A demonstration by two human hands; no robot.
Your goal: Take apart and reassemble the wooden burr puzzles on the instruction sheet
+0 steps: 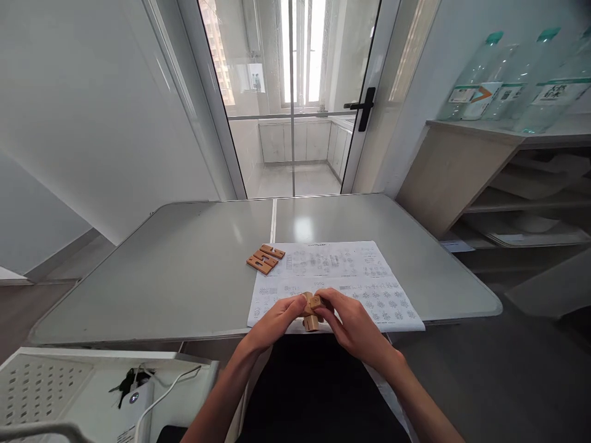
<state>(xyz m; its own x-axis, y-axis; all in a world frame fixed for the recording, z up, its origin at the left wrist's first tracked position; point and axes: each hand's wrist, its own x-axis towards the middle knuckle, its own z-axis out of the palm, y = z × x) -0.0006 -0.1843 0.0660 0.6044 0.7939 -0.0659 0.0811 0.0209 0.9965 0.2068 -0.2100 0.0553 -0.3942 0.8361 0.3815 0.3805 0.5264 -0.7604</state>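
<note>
Both hands meet at the table's near edge around a small wooden block puzzle (311, 323) of interlocking pieces. My left hand (279, 320) grips it from the left, thumb on top. From the right, my right hand (351, 320) pinches a wooden piece that juts out of the puzzle. Fingers hide part of the joints between the pieces. Underneath lies a white instruction sheet (323, 264) printed with rows of small diagrams. Several flat brown wooden pieces with cut-outs (262, 261) lie side by side at the sheet's upper left corner.
The grey-white table (184, 271) reaches to a glass door (295, 154) with a black handle (366, 109). At right stands a shelf unit (466, 160) with large plastic bottles (517, 86) on top. A white cart (83, 394) at lower left carries keys, a white device and a cable.
</note>
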